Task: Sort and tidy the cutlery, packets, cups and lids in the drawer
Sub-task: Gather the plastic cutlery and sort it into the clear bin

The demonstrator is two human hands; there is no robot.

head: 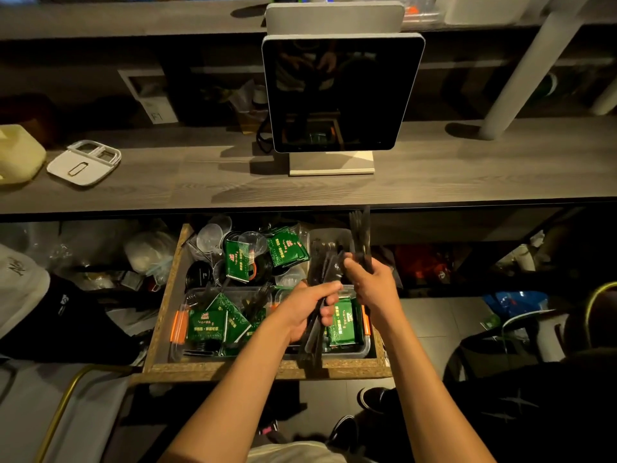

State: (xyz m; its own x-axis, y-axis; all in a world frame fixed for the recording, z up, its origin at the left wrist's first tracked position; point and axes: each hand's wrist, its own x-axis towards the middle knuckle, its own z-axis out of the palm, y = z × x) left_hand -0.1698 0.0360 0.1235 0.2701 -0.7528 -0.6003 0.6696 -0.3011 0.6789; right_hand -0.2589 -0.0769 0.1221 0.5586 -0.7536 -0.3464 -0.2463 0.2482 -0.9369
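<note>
- We see the left hand (309,307) with its grip curled around a bundle of black plastic cutlery (314,335), held over the drawer's front right part, the handles reaching down past the front edge
- The right hand (370,284) has its grip closed on another few black forks (362,235), held upright so the tines rise toward the back right corner of the drawer
- Both hands sit close together, just above the right side of the open drawer (267,370)
- Beneath the left hand lies a clear tray (362,349) with orange clips, holding green packets (344,324); a second clear tray (178,352) at the front left holds more green packets and loose black forks
- At the back right of the drawer we make out a grey bin (329,235) with black cutlery in it
- At the back left sit clear cups (210,238), black lids (198,275) and further green packets (238,260), all jumbled
- Above the drawer runs the bench (467,172), carrying a dark screen (340,95) on a stand near its middle and a white divided lid (83,162) toward its left end
</note>
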